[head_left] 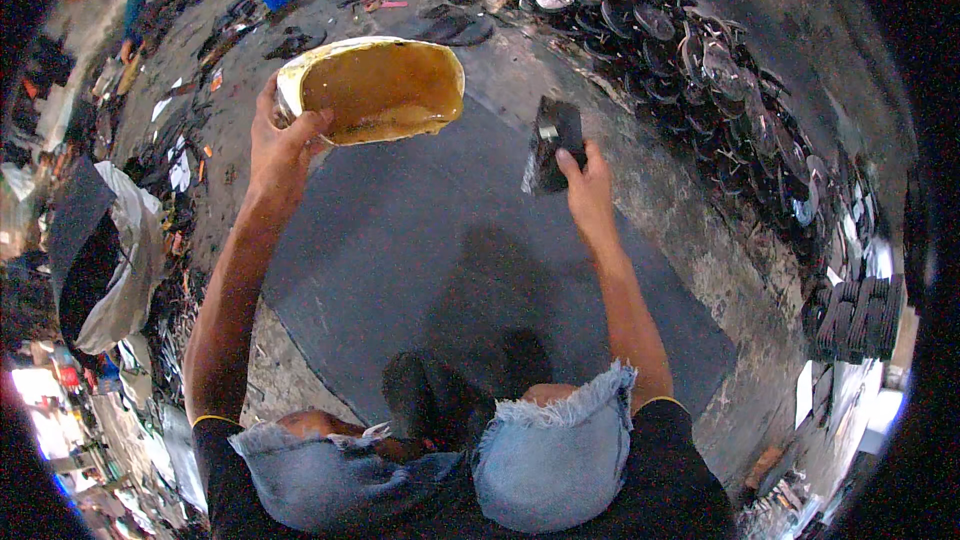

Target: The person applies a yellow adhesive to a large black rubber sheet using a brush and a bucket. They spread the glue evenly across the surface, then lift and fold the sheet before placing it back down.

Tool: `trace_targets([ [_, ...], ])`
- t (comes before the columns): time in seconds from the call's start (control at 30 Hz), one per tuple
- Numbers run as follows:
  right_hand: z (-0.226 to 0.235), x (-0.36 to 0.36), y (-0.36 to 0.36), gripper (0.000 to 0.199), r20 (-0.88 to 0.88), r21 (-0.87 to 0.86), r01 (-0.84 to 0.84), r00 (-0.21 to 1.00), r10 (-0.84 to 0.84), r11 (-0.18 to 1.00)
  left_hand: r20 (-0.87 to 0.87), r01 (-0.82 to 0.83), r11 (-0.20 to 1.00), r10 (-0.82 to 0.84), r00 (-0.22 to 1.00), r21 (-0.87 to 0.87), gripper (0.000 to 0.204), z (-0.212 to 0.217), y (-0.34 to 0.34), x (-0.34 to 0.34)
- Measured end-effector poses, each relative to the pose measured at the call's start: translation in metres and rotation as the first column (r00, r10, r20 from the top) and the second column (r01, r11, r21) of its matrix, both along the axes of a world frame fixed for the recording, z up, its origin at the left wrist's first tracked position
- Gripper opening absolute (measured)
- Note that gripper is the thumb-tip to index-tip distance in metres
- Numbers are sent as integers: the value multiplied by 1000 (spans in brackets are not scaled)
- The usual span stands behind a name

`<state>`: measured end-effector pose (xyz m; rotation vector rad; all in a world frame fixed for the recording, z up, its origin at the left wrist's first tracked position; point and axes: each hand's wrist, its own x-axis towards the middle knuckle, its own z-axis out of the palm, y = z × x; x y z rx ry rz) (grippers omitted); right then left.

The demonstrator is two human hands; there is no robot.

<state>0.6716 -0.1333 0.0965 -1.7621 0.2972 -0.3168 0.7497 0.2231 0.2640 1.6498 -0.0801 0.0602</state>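
Holding a tub (385, 85): left grip (285, 145); a dark block (546, 155): right grip (592, 182).

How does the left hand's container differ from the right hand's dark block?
The container is yellow-brown inside; the dark block is nearly black. The container appears larger than the dark block. The container is hollow; the dark block shows no opening. Both are hand-held.

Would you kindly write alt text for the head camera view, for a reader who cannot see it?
A person's left hand holds a pale, open container with an amber-brown inside, while the right hand grips a dark, flat block. A large dark sheet lies below, with heaped sandals at upper right.
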Motion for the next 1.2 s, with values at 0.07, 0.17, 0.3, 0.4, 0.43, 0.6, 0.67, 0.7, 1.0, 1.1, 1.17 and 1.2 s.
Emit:
trace_targets([
  [0.07, 15, 18, 7, 41, 77, 11, 15, 997, -16, 1000, 5, -21, 996, 21, 1000, 84, 80, -4, 2, 5],
  [0.17, 37, 32, 19, 41, 114, -107, 88, 991, -75, 990, 56, -24, 997, 19, 998, 75, 76, -7, -6, 9],
  [0.3, 38, 52, 22, 39, 303, -107, 138, 948, -100, 985, 34, -32, 979, 25, 999, 200, 70, 2, -8, 9],
  [0.4, 37, 66, 26, 42, 357, 101, -27, 934, -11, 994, 105, 13, 998, -19, 994, 58, 67, -3, -5, 12],
  [0.43, 35, 68, 28, 41, 343, 91, 11, 938, -42, 996, 139, 30, 995, -43, 989, 99, 66, -5, -4, 12],
  [0.6, 30, 79, 39, 40, 431, 128, 17, 899, -72, 992, 195, -1, 981, -37, 980, 195, 63, -1, -8, 3],
  [0.67, 28, 83, 39, 37, 373, 139, 56, 922, -105, 989, 237, -2, 964, -64, 969, 266, 62, -3, -8, 5],
  [0.7, 28, 85, 40, 35, 340, 147, 75, 932, -122, 986, 254, -3, 952, -78, 964, 305, 62, -5, -6, 6],
  [1.0, 44, 79, 68, 30, 489, 210, 77, 855, -173, 975, -118, 118, 890, -187, 975, -441, 61, -27, -3, 8],
  [1.1, 44, 71, 75, 29, 437, 263, 116, 871, -225, 958, -103, 191, 828, -285, 953, -527, 64, -21, -15, -3],
  [1.17, 49, 71, 75, 28, 504, 212, 150, 830, -239, 966, -105, 213, 813, -317, 943, -542, 66, -18, -24, -4],
  [1.2, 54, 70, 79, 28, 533, 194, 163, 810, -244, 967, -125, 210, 793, -338, 933, -572, 67, -21, -23, -4],
])
